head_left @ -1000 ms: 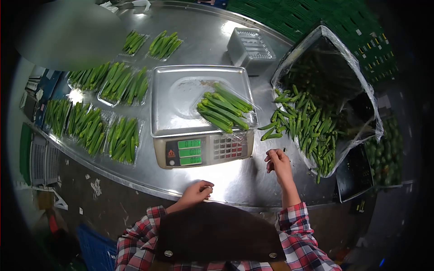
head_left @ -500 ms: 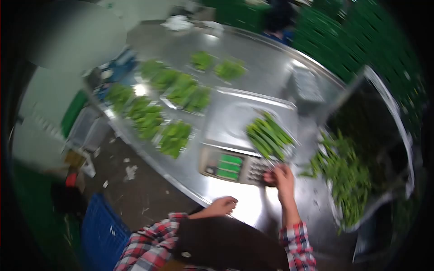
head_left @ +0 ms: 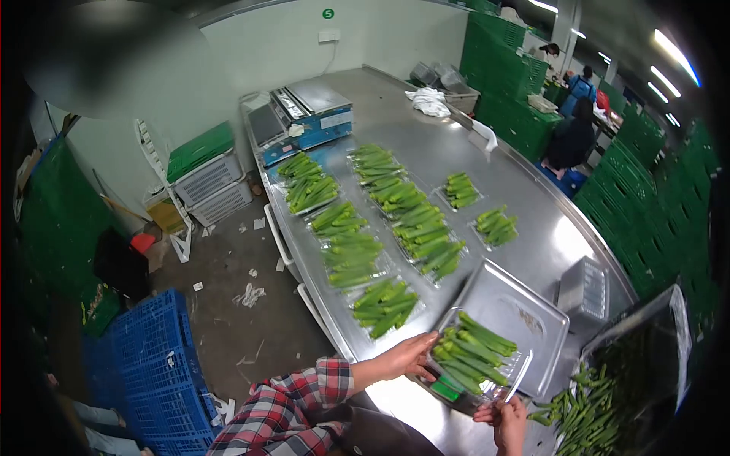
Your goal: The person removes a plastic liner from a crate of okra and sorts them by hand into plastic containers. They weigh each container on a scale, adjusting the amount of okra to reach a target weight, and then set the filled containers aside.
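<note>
A clear plastic tray of green okra is held between my two hands, over the front edge of a metal weighing scale. My left hand grips the tray's left side. My right hand pinches its lower right corner. Below the tray a green display partly shows; the scale's keys are hidden. To the left, several filled okra trays lie in rows on the metal table. Loose okra lies in a lined crate at the lower right.
A stack of clear empty trays stands beyond the scale. A blue machine is at the table's far left end, a white cloth at the back. Blue crates stand on the floor; green crates and people are farther back.
The okra tray has lifted off the scale plate and moved toward the front. My left hand has reached from the table edge to its side. The view has swung up and left.
</note>
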The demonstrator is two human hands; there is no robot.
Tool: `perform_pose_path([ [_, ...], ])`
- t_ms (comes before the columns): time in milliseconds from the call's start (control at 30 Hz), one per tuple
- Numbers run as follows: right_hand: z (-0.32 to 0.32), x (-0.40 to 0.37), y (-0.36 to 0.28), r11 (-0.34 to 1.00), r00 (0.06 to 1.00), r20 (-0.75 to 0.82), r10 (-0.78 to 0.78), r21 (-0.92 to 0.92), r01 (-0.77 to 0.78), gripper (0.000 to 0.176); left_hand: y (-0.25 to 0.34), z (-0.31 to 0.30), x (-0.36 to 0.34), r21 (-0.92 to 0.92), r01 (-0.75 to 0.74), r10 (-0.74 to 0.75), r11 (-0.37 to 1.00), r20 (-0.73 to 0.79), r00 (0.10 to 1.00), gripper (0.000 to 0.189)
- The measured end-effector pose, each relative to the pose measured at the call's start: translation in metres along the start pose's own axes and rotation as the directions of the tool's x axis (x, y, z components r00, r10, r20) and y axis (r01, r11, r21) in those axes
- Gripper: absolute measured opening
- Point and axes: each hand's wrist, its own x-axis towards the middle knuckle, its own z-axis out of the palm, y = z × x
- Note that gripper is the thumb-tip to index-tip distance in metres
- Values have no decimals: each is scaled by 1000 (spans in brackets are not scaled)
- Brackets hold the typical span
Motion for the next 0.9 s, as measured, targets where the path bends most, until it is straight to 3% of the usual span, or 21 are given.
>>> perform_pose_path([
  [33,16,10,-2,1000,999,44,11,-6,-11,23,12,-16,-4,-144,35,-34,989,10,999,61],
  [67,33,22,-2,1000,996,86,24,-10,-23,23,16,-32,-1,-221,-11,-5,975,-73,997,57],
  [133,78,57,-4,995,994,105,-30,-94,40,24,33,-80,-6,-88,-82,70,993,-131,989,54],
  [200,122,82,-15,995,982,185,-37,-82,53,26,59,-113,-20,-251,-233,193,940,-176,965,53],
  [267,169,98,-31,996,963,264,-49,-62,68,35,83,-159,-25,-274,-274,179,922,-327,928,49],
  [333,201,116,-36,979,946,306,-103,-137,151,36,120,-205,-39,-249,-362,303,898,-246,921,44],
  [467,216,140,-29,974,963,269,-2,-219,63,30,179,-305,-50,-111,-625,521,772,-452,724,36],
  [533,232,133,-44,950,987,156,23,-310,27,25,212,-357,-56,-15,-685,586,728,-505,634,34],
  [600,226,142,-36,946,987,142,71,-322,-22,28,238,-406,-56,70,-736,633,673,-568,526,32],
  [700,231,149,-33,946,990,94,104,-318,-69,28,259,-480,-43,97,-746,578,659,-699,421,27],
  [900,236,154,-29,951,990,49,129,-288,-109,23,263,-533,-20,-29,-708,329,705,-872,363,29],
])
